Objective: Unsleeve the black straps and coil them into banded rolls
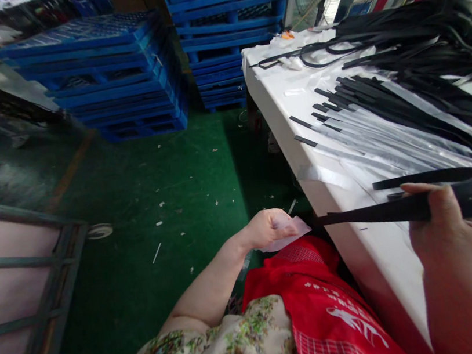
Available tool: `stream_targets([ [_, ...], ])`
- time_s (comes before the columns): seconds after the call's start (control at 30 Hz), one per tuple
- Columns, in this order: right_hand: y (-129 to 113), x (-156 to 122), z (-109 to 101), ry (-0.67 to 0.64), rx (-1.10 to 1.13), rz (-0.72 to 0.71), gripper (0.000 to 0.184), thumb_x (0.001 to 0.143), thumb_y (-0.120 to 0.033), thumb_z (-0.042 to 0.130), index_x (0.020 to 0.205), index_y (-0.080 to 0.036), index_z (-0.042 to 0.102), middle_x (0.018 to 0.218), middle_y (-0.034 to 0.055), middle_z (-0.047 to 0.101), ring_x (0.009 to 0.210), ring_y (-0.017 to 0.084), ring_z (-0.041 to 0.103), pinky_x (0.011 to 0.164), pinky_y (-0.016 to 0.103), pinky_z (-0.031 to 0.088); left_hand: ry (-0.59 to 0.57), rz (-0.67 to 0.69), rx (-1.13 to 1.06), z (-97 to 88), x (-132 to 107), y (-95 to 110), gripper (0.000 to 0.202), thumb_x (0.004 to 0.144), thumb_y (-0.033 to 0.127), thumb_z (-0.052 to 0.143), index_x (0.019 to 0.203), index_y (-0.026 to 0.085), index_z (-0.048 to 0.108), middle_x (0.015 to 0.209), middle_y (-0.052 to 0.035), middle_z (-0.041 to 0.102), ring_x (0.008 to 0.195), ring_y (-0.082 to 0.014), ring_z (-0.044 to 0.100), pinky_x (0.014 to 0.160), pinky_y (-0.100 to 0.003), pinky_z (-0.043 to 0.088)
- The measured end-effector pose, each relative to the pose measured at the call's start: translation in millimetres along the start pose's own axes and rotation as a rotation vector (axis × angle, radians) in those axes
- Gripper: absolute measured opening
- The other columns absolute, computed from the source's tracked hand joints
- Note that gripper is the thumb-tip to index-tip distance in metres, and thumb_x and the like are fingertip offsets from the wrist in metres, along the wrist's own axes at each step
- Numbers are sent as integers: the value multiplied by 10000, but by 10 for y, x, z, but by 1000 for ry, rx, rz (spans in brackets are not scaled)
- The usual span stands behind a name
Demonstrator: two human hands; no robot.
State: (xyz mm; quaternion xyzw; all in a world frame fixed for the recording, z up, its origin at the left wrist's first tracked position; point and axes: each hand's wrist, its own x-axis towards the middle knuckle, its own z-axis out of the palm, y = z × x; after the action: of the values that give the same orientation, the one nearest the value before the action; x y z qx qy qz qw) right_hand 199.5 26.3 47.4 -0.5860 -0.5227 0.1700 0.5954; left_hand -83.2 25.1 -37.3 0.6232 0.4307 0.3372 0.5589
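Note:
My left hand (pixel 272 227) is closed on a thin white translucent sheet (pixel 284 239), held low in front of the red apron (pixel 318 294). Over the table's near side, my right hand (pixel 449 229) grips a folded black strip (pixel 381 213), its loop bending back at the right and one end pointing left past the table edge. Beyond that hand lie many black strips (pixel 386 94), spread out lengthwise, several of them under clear plastic film (pixel 370 129). A loose white piece (pixel 323 175) hangs at the table's edge.
The white-covered table (pixel 276 89) runs along my right, a dark heap of strips (pixel 416 22) at its far end. Blue pallets (pixel 116 71) stand stacked ahead, with a taller stack (pixel 227 26) beside them. A metal-framed rack (pixel 27 288) is at left. Scraps litter the green floor (pixel 194 189).

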Motion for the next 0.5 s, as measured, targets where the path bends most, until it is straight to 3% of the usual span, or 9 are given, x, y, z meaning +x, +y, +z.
stream_targets([
  [0.13, 84, -40, 10, -58, -96, -21, 376, 934, -497, 554, 867, -187, 755, 852, 53, 672, 846, 215, 589, 855, 382, 423, -6, -17, -12, -4, -7, 38, 454, 709, 525, 782, 922, 135, 687, 847, -48, 660, 723, -147, 559, 639, -246, 427],
  [0.27, 94, -80, 45, -85, -16, 2, 326, 915, -468, 597, 870, -189, 758, 877, 48, 701, 857, 202, 612, 862, 353, 432, -19, -29, -5, 6, -1, 40, 471, 700, 544, 782, 935, 145, 699, 831, -42, 658, 696, -141, 547, 622, -246, 417],
  [0.43, 137, -180, 146, -151, -16, 24, 340, 870, -509, 632, 865, -199, 771, 813, 39, 718, 774, 199, 637, 751, 321, 485, -57, -33, -121, 103, 40, 60, 471, 669, 536, 809, 886, 136, 688, 774, -19, 631, 656, -115, 529, 605, -230, 408],
  [0.5, 192, -302, 257, -248, -20, 75, 353, 857, -531, 631, 878, -209, 776, 809, 42, 730, 738, 203, 655, 701, 313, 515, -60, -24, -178, 162, 77, 59, 465, 663, 525, 817, 863, 129, 679, 735, -5, 612, 621, -99, 509, 590, -224, 402],
])
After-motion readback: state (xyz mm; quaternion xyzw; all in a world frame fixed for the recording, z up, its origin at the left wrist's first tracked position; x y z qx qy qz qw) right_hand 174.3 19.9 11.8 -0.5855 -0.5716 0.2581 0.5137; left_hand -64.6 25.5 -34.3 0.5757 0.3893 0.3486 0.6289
